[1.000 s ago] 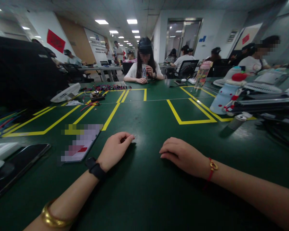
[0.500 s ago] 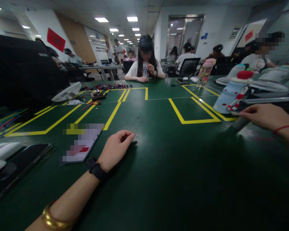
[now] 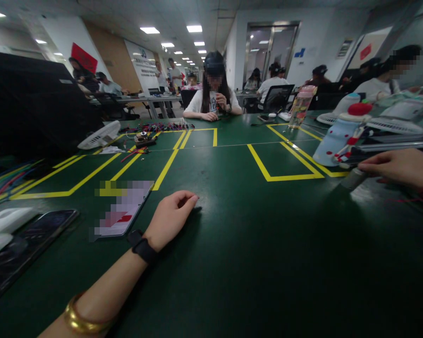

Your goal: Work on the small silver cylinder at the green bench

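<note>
My left hand [image 3: 171,218] rests on the green table [image 3: 254,263] with its fingers curled in and the thumb near the index fingertip. Nothing shows in it, and a dark shadow lies under the fingertips. Just left of it is a phone [image 3: 130,213] with a lit, partly blurred screen. At the right, my right hand [image 3: 402,169] pinches the upper end of a small grey cylinder [image 3: 353,180], tilted low over the table. Whether its lower end touches the table I cannot tell. Behind that hand stands a light blue bottle [image 3: 329,143] with a red top.
A dark phone [image 3: 31,253] and white devices [image 3: 10,220] lie at the left. Yellow tape [image 3: 292,178] marks the table. Farther back are a white fan [image 3: 99,135], coloured wires [image 3: 155,126] and a pink-lidded bottle [image 3: 302,108]. A person [image 3: 213,101] sits opposite.
My right hand has shifted slightly right, its fingers now at the cylinder's upper right end. The cylinder has barely moved. My left hand keeps its place.
</note>
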### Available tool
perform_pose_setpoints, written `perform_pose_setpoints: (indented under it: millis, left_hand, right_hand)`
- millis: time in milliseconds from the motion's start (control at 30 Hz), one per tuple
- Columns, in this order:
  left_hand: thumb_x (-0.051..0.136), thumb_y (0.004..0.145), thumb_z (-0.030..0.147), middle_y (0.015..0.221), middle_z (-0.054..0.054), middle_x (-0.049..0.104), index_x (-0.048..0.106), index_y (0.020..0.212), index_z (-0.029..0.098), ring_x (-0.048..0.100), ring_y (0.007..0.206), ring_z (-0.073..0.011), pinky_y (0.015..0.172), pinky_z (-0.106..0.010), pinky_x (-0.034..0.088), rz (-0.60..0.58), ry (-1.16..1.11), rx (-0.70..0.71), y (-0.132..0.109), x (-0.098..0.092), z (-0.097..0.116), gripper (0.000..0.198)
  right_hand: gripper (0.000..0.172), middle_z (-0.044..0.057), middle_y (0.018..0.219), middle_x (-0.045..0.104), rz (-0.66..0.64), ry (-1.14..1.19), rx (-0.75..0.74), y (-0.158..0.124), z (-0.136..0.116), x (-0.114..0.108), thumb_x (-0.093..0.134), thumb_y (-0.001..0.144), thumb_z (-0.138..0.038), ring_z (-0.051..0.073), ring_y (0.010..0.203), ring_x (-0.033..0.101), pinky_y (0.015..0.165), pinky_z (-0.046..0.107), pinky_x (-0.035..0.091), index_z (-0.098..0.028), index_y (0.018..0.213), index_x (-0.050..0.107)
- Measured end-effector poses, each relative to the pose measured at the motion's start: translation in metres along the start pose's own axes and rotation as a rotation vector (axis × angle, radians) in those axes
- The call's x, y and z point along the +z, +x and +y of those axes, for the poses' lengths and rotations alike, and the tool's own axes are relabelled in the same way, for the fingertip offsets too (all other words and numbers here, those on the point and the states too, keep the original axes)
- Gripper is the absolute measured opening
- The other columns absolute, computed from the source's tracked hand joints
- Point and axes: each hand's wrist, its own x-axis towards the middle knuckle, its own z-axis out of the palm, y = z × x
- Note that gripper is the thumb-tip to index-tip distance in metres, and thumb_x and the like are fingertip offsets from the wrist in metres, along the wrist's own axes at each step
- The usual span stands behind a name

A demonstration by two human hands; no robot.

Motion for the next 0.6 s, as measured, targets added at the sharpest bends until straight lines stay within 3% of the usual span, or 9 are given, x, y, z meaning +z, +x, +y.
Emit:
perform_pose_setpoints:
  millis: [133,233,433,500,600]
  left_hand:
    - [0.051,0.087,0.05,0.082,-0.002,0.071,0.07,0.094,0.022,0.063,0.074,-0.0208,0.066,-0.03,0.043,-0.001,0.003,0.004,-0.0003,0.0002,-0.0011,0.035]
    - [0.05,0.087,0.051,0.083,-0.002,0.071,0.07,0.094,0.022,0.063,0.075,-0.0208,0.067,-0.031,0.043,-0.002,0.002,0.007,-0.0005,0.0005,-0.0011,0.036]
    - [0.051,0.086,0.05,0.082,-0.002,0.071,0.071,0.092,0.022,0.062,0.072,-0.0205,0.064,-0.03,0.043,0.005,0.003,0.011,-0.0008,0.0001,-0.0002,0.035]
    - [0.051,0.086,0.05,0.081,-0.002,0.071,0.071,0.092,0.021,0.062,0.072,-0.0201,0.064,-0.029,0.042,0.005,0.001,0.011,-0.0005,0.0002,-0.0003,0.035]
    - [0.051,0.086,0.049,0.08,-0.002,0.07,0.071,0.091,0.021,0.061,0.072,-0.0198,0.063,-0.029,0.042,0.003,0.0,0.013,0.0001,0.0007,-0.0005,0.034]
  right_hand:
    - [0.041,0.005,0.077,0.066,-0.099,0.006,0.134,-0.0016,-0.0037,-0.0084,0.067,0.07,-0.052,0.018,0.07,0.058,0.069,0.031,0.042,-0.021,0.096,0.072]
    - [0.039,0.006,0.083,0.067,-0.2,0.058,0.151,-0.0025,-0.0066,-0.0089,0.068,0.071,-0.048,0.017,0.07,0.059,0.07,0.03,0.043,-0.02,0.098,0.072]
    - [0.051,0.008,0.091,0.068,-0.125,-0.001,0.123,-0.0021,-0.0064,-0.0073,0.07,0.068,-0.056,0.019,0.073,0.058,0.071,0.031,0.042,-0.021,0.106,0.071]
    - [0.049,0.01,0.09,0.067,-0.097,-0.074,0.127,-0.0014,-0.0063,-0.0077,0.069,0.069,-0.059,0.02,0.075,0.057,0.07,0.033,0.04,-0.02,0.099,0.072]
    - [0.036,0.009,0.091,0.067,-0.151,-0.049,0.122,-0.0024,-0.0072,-0.0077,0.068,0.074,-0.047,0.018,0.076,0.057,0.07,0.031,0.04,-0.02,0.098,0.073]
